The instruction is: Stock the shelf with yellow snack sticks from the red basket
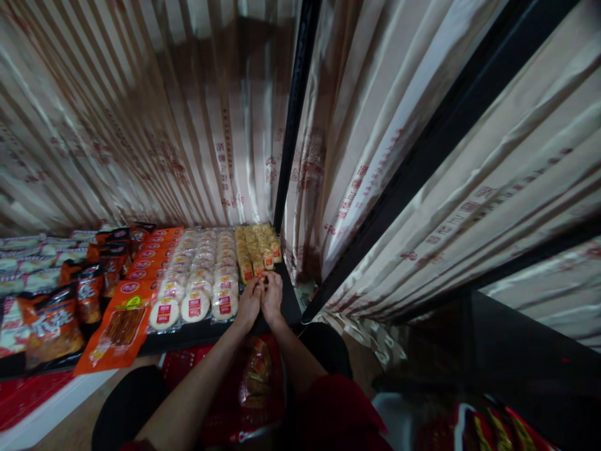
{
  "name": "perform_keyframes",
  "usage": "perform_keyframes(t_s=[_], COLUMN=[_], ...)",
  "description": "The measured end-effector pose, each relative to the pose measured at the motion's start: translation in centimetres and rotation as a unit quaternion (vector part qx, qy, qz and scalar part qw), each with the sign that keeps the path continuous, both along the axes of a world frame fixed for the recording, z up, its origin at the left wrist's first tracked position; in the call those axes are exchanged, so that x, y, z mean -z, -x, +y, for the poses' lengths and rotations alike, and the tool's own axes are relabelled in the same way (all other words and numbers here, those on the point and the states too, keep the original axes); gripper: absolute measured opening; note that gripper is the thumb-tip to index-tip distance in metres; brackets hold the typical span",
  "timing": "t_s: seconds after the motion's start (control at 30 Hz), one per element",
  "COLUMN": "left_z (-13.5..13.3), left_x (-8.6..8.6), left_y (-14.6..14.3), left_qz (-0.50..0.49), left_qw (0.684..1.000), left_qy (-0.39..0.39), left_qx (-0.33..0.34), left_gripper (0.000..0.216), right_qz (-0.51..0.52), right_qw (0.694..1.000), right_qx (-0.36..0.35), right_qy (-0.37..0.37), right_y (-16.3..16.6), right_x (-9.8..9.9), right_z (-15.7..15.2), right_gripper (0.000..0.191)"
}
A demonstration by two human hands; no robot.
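My left hand (250, 302) and my right hand (272, 293) meet at the front of the rows of small yellow snack packets (257, 243). Both have their fingers curled in and pressed close together. What they hold, if anything, is hidden between the fingers. Just left of them stand rows of round white crackers in clear wrappers (195, 307) with red labels. Below my forearms lies a large red bag (220, 401), with golden packets or a picture of them (257, 373) showing on it.
Further left on the black shelf (197, 332) are orange flat packs (124, 319), orange-and-black bags (56, 319) and white packets (28, 263). Pleated printed curtains (197, 125) hang behind. Black posts (295, 113) rise at the corner. Red packages (498, 429) sit at lower right.
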State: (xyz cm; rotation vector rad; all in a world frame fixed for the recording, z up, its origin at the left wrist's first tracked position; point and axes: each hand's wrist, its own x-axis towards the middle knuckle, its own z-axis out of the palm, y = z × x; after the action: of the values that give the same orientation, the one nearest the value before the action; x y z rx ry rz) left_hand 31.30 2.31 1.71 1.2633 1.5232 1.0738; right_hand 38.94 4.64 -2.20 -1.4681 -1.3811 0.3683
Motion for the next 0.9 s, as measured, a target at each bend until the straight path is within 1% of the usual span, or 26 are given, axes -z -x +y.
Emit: perform_keyframes(t_s=[0.13, 0.23, 0.33, 0.43, 0.53, 0.63, 0.73, 0.83, 0.9], left_z=[0.1, 0.0, -0.2, -0.5, -1.3, -3.1, -6.1, -9.5, -11.4], left_x=[0.3, 0.4, 0.2, -0.1, -0.2, 0.2, 1.4, 3.3, 4.9], left_y=[0.0, -0.2, -0.4, -0.3, -0.2, 0.1, 0.9, 2.3, 3.5], left_qz=[0.002, 0.004, 0.012, 0.037, 0.077, 0.107, 0.114, 0.109, 0.113], left_qw=[1.000, 1.000, 1.000, 0.999, 0.994, 0.987, 0.985, 0.990, 0.992], left_qy=[0.001, -0.008, -0.012, -0.035, -0.077, -0.120, -0.126, -0.083, -0.025], left_qx=[0.004, 0.007, 0.010, 0.008, -0.015, -0.033, -0.014, 0.017, 0.049], left_gripper=[0.035, 0.033, 0.032, 0.030, 0.029, 0.028, 0.029, 0.030, 0.028], right_qz=[-0.012, 0.009, 0.029, 0.035, 0.018, 0.002, 0.010, 0.039, 0.053], right_qw=[1.000, 0.999, 0.999, 0.999, 0.999, 1.000, 0.999, 0.998, 0.996], right_qx=[0.004, -0.002, -0.005, -0.006, 0.001, 0.015, 0.024, 0.010, -0.027], right_qy=[0.023, 0.045, 0.042, 0.038, 0.036, 0.017, -0.023, -0.056, -0.062], right_y=[0.0, 0.0, 0.0, 0.0, 0.0, 0.1, 0.1, 0.1, 0.2], right_x=[-0.1, 0.2, 0.5, 0.5, 0.1, -0.4, -1.3, -2.8, -3.9], right_z=[-0.1, 0.0, 0.1, 0.0, -0.1, -0.2, -0.4, -1.5, -3.2], right_gripper=[0.028, 0.032, 0.035, 0.033, 0.027, 0.022, 0.019, 0.020, 0.019])
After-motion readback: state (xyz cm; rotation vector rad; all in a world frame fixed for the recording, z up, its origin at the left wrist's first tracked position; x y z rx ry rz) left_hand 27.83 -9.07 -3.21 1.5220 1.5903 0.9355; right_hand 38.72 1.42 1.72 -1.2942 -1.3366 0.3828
